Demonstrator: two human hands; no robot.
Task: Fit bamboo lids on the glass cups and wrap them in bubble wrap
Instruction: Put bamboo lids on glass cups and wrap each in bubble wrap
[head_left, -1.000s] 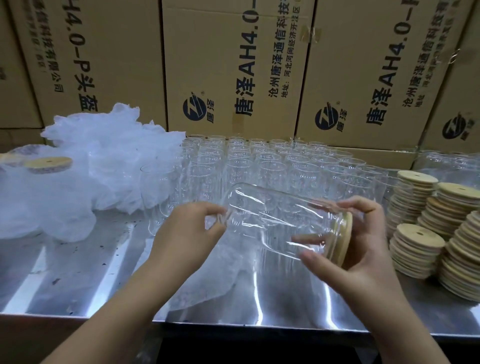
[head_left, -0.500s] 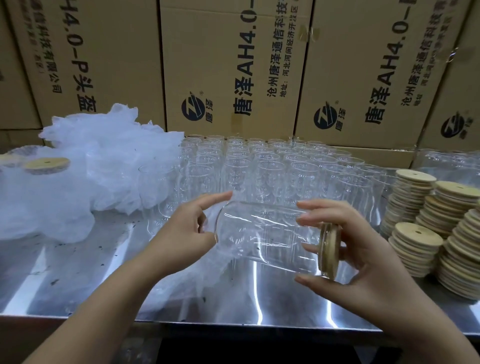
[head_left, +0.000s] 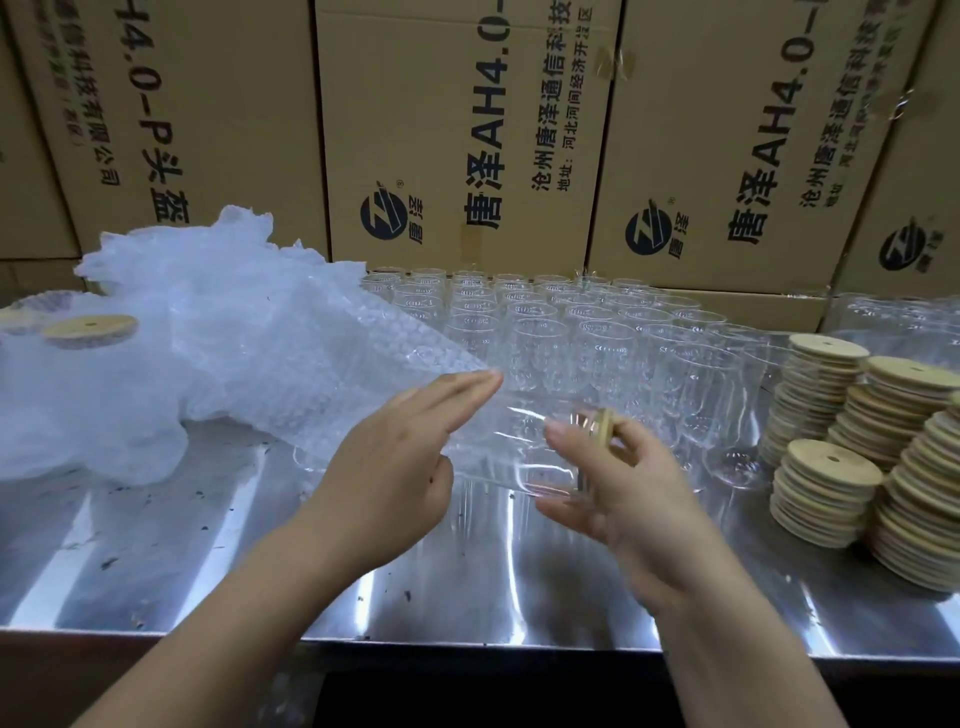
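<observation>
Mid desk (head_left: 208, 545), right hand (head_left: 618, 499) grips the sideways glass cup (head_left: 514, 447) at its bamboo lid (head_left: 607, 428); left hand (head_left: 395, 467) presses bubble wrap (head_left: 311, 374) on it, fingers (head_left: 457, 392) straight. Empty cups (head_left: 571, 322) behind, lid stacks (head_left: 826, 447) at right edge.

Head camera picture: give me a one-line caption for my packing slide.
Right hand holds a lidded glass cup sideways while the left hand presses bubble wrap against it.
</observation>
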